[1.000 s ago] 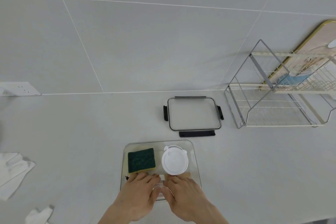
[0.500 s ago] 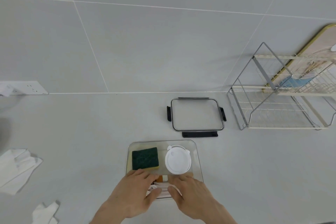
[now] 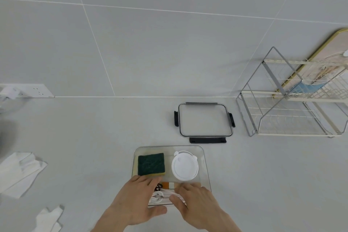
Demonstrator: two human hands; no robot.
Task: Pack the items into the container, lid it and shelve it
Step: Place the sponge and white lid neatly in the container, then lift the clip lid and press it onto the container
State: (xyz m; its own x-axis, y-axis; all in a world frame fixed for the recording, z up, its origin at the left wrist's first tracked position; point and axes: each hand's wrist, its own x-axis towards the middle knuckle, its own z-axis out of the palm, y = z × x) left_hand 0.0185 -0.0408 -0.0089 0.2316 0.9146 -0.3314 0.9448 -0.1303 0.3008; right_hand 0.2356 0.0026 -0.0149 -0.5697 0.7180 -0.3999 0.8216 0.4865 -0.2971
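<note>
Clear container (image 3: 206,167) open on tabletop; green sponge (image 3: 151,164) at its left, round white tub (image 3: 185,168) at right, white cable (image 3: 157,196) & small bits in front. Lid (image 3: 205,120) lies flat behind, clips out.

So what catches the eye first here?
Two hands, left hand and right hand, rest at the near end of a clear container holding a green sponge and a white round tub. Its black-clipped lid lies behind, a wire rack to the right.
</note>
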